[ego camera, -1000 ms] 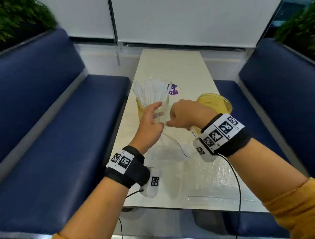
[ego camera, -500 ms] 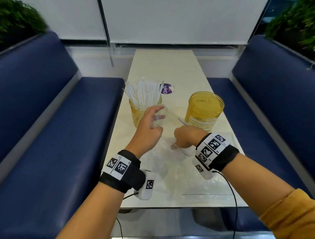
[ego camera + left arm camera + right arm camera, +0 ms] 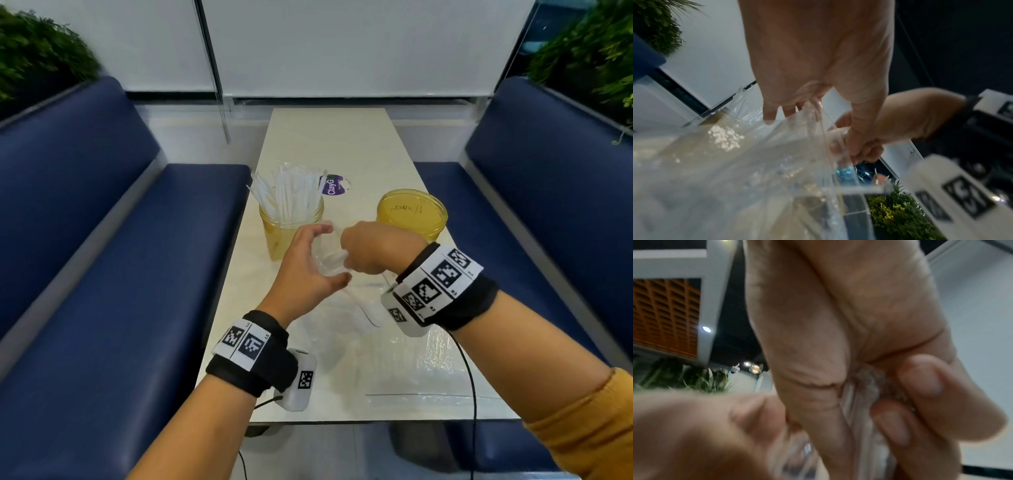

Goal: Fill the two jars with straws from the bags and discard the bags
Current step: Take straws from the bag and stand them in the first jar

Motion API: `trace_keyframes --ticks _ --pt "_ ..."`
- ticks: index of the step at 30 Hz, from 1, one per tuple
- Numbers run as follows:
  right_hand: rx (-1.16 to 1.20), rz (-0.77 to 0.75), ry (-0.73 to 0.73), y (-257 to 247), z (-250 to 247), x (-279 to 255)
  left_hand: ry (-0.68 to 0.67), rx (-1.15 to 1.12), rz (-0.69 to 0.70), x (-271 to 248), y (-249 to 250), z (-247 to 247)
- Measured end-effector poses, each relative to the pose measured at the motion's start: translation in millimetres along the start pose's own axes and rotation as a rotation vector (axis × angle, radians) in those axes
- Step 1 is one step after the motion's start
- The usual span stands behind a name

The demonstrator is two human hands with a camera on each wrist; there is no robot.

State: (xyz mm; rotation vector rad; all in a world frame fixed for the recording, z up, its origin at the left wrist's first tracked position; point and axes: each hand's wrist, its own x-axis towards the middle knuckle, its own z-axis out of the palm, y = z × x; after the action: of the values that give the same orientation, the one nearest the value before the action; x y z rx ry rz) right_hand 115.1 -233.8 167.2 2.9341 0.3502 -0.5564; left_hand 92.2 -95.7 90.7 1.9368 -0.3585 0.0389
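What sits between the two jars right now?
In the head view, bare table between the straw-filled jar and empty jar; nearer, both hands grip a clear bag.

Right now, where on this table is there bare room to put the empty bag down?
The far end of the table, beyond the sticker, is bare. So is the strip between the jar of straws and the empty jar. The near end is crowded: a flat plastic bag covers it, and both hands, left and right, hold another bag above it.
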Motion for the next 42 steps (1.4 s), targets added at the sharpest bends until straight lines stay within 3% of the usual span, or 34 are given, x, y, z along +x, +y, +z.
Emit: trace_keyframes --ticks 4,8,14,19,25,28,36,42 --pt "0.059 -0.035 0.053 -5 -33 -17 0.054 0.043 -0.004 -1 -5 11" --pt "0.155 -0.078 0.139 -7 -55 -26 0.226 0.145 0.029 4 -7 19" --pt "0.464 -0.159 0.273 -4 -61 -23 0.349 0.079 -0.004 11 -8 20" --pt "0.883 -0.212 0.314 -13 -30 -5 0.338 -0.002 -0.023 15 -4 12" --pt "0.647 -0.199 0.588 -40 6 18 0.359 -0.141 -0.088 14 -8 2" --pt "0.568 -0.227 0.616 -43 0 20 0.337 -0.203 -0.111 13 -10 -4" --pt "0.574 -0.345 0.737 -26 -82 -1 0.350 -0.252 -0.179 11 -17 -10" --pt "0.729 -0.300 0.911 -3 -139 25 0.359 -0.285 -0.191 8 -22 -16"
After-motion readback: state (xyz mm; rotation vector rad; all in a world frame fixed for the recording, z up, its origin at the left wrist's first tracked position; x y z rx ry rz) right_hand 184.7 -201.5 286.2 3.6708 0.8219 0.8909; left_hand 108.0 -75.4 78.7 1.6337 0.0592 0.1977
